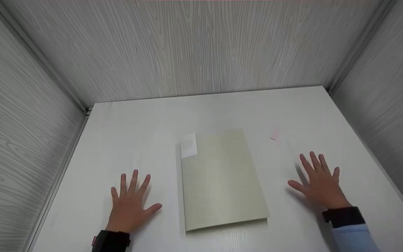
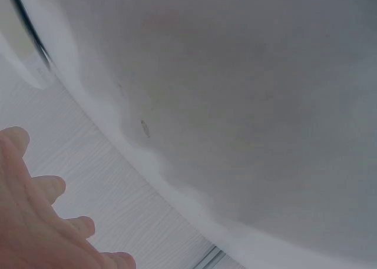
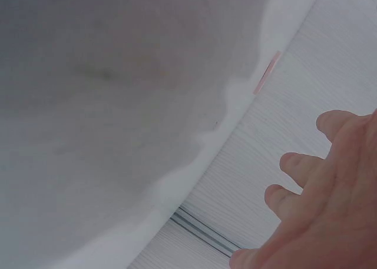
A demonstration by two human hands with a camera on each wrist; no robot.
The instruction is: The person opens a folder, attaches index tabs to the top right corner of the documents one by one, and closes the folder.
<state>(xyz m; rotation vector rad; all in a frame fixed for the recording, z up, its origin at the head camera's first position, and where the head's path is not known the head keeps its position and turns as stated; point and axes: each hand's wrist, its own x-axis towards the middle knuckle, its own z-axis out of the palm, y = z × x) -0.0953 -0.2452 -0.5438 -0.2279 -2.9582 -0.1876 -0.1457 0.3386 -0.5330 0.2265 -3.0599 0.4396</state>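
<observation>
A pale beige-green folder (image 1: 222, 182) lies on the white table, its near edge slightly raised. At its upper left corner is a white label (image 1: 189, 145) with print too small to read. My left hand (image 1: 129, 208) is left of the folder, palm down with fingers spread, holding nothing. On the folder's other side, my right hand (image 1: 322, 187) is spread the same way and casts a shadow on the table. Both hands are apart from the folder. The left wrist view shows part of the left hand (image 2: 35, 216); the right wrist view shows the right hand (image 3: 336, 204).
A small pink piece (image 1: 275, 134) with a red edge lies on the table (image 1: 138, 129) right of the folder's far end. Wood-grained panels rise at the back (image 1: 205, 49), on the left (image 1: 19, 122) and on the right (image 1: 387, 105).
</observation>
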